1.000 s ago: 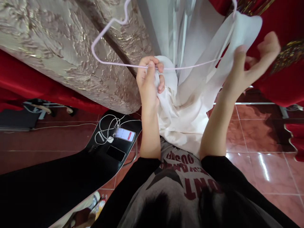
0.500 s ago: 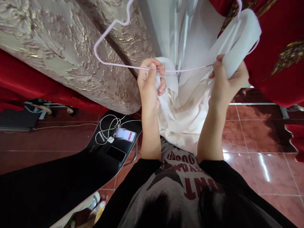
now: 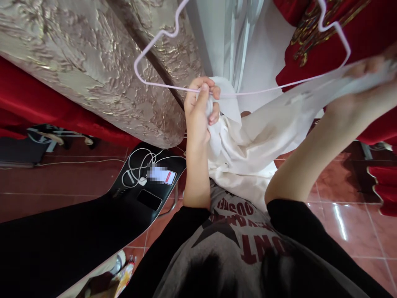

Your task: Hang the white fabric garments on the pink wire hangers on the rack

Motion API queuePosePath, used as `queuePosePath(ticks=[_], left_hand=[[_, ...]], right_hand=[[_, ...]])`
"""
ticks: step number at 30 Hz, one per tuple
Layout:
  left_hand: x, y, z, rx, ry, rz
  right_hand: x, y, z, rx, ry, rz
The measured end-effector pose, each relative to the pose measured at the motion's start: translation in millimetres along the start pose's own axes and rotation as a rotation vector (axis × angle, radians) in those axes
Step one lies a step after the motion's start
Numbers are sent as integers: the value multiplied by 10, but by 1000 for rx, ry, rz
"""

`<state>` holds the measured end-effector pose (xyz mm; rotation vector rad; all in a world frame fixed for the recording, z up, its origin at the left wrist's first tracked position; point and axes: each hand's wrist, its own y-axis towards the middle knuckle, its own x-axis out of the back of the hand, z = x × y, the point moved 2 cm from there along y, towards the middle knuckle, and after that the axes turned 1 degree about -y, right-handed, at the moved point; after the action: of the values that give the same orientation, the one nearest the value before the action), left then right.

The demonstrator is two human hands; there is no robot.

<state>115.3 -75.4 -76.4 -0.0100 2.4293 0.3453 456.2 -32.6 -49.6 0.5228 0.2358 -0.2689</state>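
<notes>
My left hand (image 3: 201, 105) is closed around the bottom bar of a pale pink clothes hanger (image 3: 164, 85) and a bunched part of a white garment (image 3: 254, 140). The hanger's hook end lies beyond the top edge of the view. Out to the right, my right hand (image 3: 369, 78) grips another part of the garment, smeared by motion. Cloth stretches taut between both hands, below the hanger's right shoulder, and the rest hangs in folds against my shirt.
A black lounge chair (image 3: 62, 231) at left bears two phones (image 3: 161, 175) and a white cable (image 3: 130, 163). Embossed beige fabric (image 3: 77, 62) hangs at upper left; red cloth (image 3: 376, 37) with gold decoration hangs at right. Red tiles (image 3: 335, 182) cover the floor.
My right hand has moved outward to the right, pulling the white cloth off the hanger's right shoulder. That shoulder now shows bare. My left hand keeps its grip, nearly in place.
</notes>
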Motion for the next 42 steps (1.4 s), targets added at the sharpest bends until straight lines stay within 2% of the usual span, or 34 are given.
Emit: queuePosePath(ticks=[1, 2, 4, 6, 8, 11, 13, 15, 18, 20, 23, 26, 31, 38, 40, 42], left_hand=[[0, 1, -4, -10, -6, 12], [-2, 3, -3, -14, -15, 33], [-6, 5, 16, -6, -21, 63], [-13, 1, 44, 22, 2, 61], [-33, -14, 55, 26, 34, 39], [-89, -66, 26, -1, 91, -16], [-123, -107, 0, 4, 131, -30], [-123, -136, -17, 10, 137, -8], [0, -140, -54, 3, 146, 19], [159, -117, -128, -8, 153, -32], [394, -47, -360, -30, 114, -187], [463, 64, -674, -71, 163, -275], [415, 230, -1056, -223, 425, -262], [771, 402, -1305, -235, 495, -263], [722, 453, -1365, -211, 473, -233], [552, 489, -1381, -157, 422, -119]], right_hand=[[-17, -202, -34, 145, 61, -161], [-107, -406, -75, 222, 75, -251], [-438, -745, -141, 278, 31, -302], [-836, -939, -176, 269, -15, -289], [-1182, -999, -192, 259, -69, -214], [-1463, -977, -240, 194, -265, -49], [-1496, -967, -264, 192, -356, -15], [-1474, -973, -263, 210, -370, -38], [-1465, -987, -228, 207, -353, -50], [-1488, -991, -203, 199, -357, -42], [-1526, -993, -193, 189, -361, -44], [-1555, -1005, -210, 200, -312, -49], [-1630, -1041, -274, 155, -263, -3], [-1568, -995, -297, 159, -276, -40], [-1553, -979, -280, 142, -265, -24], [-1557, -977, -267, 115, -275, -14]])
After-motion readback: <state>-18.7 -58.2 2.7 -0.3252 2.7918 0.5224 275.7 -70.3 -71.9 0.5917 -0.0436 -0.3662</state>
